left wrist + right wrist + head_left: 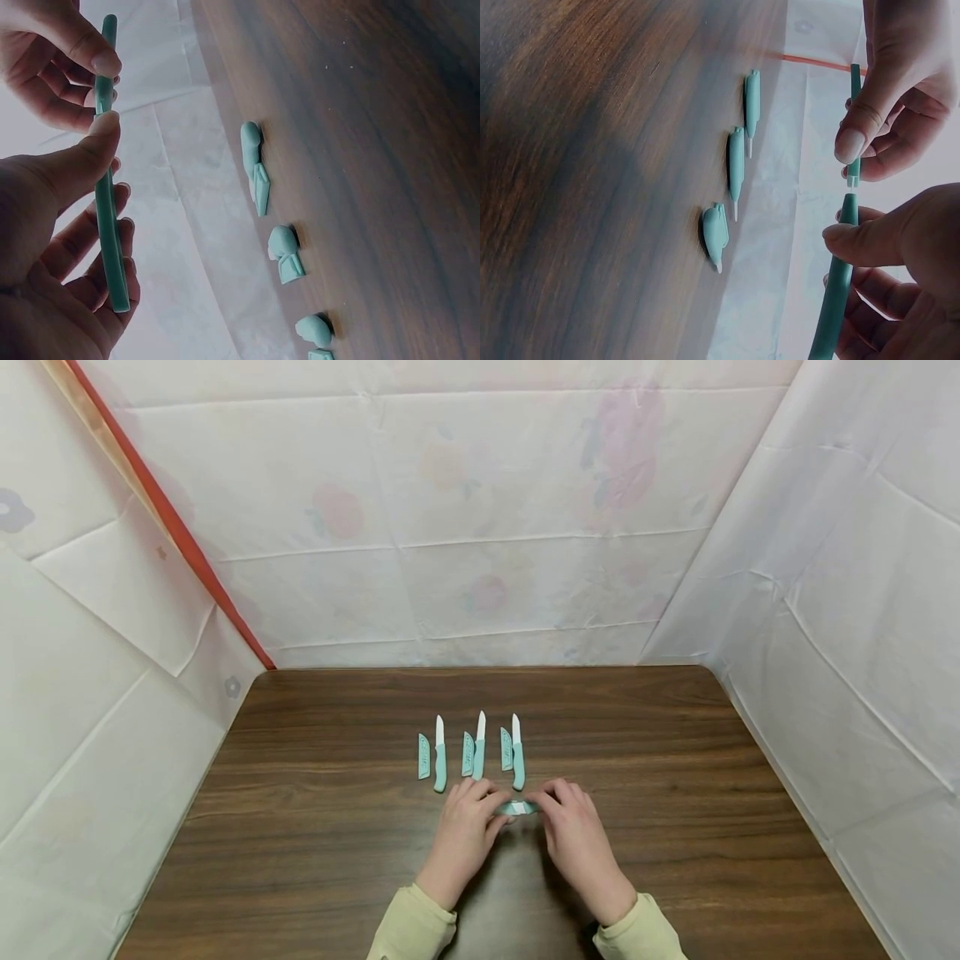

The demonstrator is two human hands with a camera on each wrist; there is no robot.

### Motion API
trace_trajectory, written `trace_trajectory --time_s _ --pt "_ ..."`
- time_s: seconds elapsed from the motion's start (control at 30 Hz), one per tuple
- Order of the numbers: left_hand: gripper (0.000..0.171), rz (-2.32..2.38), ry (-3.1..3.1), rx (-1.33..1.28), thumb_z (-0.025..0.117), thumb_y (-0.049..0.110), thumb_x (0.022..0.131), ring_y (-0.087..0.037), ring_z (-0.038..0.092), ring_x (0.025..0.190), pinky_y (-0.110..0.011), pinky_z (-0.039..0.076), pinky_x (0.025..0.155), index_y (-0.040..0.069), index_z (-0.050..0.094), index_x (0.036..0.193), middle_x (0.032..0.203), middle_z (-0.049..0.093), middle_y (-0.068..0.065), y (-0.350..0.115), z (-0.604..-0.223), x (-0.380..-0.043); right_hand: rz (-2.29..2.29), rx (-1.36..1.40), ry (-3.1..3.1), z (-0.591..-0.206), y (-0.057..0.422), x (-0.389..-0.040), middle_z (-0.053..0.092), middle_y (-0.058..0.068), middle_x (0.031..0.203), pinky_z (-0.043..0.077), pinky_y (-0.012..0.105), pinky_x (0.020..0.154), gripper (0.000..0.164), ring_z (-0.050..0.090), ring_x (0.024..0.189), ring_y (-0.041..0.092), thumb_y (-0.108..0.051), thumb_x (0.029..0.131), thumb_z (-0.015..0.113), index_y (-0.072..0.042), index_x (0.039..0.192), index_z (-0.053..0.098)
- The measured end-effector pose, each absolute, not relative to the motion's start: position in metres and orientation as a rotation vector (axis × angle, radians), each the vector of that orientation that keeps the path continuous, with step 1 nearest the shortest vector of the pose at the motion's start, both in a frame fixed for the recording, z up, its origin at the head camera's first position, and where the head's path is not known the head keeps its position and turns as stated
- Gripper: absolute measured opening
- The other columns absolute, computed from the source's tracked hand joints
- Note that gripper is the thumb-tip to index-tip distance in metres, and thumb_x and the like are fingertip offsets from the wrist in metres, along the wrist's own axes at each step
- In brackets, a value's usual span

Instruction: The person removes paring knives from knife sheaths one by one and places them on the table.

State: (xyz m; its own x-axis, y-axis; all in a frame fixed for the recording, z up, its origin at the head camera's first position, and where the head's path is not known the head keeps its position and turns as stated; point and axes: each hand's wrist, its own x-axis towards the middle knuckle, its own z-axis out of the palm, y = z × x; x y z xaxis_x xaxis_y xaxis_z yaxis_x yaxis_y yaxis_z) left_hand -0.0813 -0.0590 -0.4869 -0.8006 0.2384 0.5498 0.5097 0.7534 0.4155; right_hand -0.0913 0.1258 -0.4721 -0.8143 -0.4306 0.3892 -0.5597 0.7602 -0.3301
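Note:
Near the front of the table, my left hand (pixel 463 828) pinches a teal knife sheath (pixel 111 240) between thumb and fingers. My right hand (pixel 579 839) grips the teal handle of a small paring knife (pixel 834 300). Sheath and handle are lined up end to end, and a short stretch of white blade (pixel 519 808) shows between them. How far the blade sits inside the sheath is hidden. Just beyond the hands, three similar knives (pixel 440 768) lie in a row, white blades pointing away. Beside each, on its left, lies a teal sheath (pixel 423 756).
Everything lies on a dark wood-grain table (pixel 315 827). White patterned sheeting (pixel 480 527) hangs behind the table and along both sides. A red strip (pixel 180 531) runs down the back left corner.

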Motion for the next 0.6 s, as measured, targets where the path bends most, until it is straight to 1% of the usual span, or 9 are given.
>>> trace_trajectory --time_s 0.23,0.6 --pt "0.027 -0.785 -2.482 -0.567 0.086 0.013 0.070 -0.019 0.053 0.085 -0.034 0.043 0.069 0.010 0.074 0.094 0.091 0.060 0.002 -0.0589 -0.4868 -0.0811 0.637 0.774 -2.654 -0.4729 0.1268 -0.0919 0.054 -0.001 0.094 0.046 0.042 0.079 0.031 0.052 0.085 0.021 0.008 0.079 0.071 -0.014 0.099 0.072" --pt "0.026 -0.792 -2.481 -0.558 0.086 0.013 0.070 -0.019 0.053 0.085 -0.034 0.043 0.068 0.011 0.073 0.093 0.091 0.061 0.002 -0.0595 -0.4845 -0.0807 0.632 0.774 -2.649 -0.4736 0.1271 -0.0924 0.055 -0.001 0.096 0.046 0.042 0.078 0.030 0.052 0.087 0.021 0.008 0.079 0.070 -0.013 0.100 0.071"
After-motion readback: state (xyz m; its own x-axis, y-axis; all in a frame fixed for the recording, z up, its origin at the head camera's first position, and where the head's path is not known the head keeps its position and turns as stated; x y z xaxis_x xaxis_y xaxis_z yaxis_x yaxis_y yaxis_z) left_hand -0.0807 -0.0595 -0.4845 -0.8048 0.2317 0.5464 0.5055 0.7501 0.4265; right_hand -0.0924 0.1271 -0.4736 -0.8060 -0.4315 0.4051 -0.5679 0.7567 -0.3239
